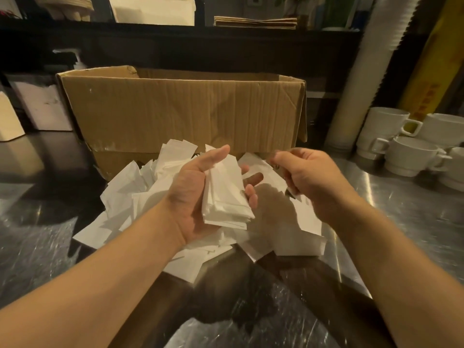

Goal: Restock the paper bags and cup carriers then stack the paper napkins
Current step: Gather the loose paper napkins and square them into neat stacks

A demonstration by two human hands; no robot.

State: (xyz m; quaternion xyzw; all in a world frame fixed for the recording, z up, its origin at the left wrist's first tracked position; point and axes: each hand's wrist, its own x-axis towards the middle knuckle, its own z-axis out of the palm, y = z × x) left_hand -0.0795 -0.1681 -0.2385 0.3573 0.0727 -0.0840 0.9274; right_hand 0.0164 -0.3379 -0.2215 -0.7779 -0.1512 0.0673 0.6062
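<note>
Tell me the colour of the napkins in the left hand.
White, plain; the head view shows the napkins.

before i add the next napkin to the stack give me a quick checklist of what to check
1. Stack of napkins secure in the left hand: ok, fingers curl round it.
2. Stack edges flush: not ok, lower corners fan out.
3. Right hand free to pick: cannot tell, fingers curled and blurred.
4. Loose napkins within reach on the counter: ok, heaped under both hands.
5. Cardboard box out of the way: ok, behind the heap.
6. White cups clear of the right arm: ok, apart.
</note>
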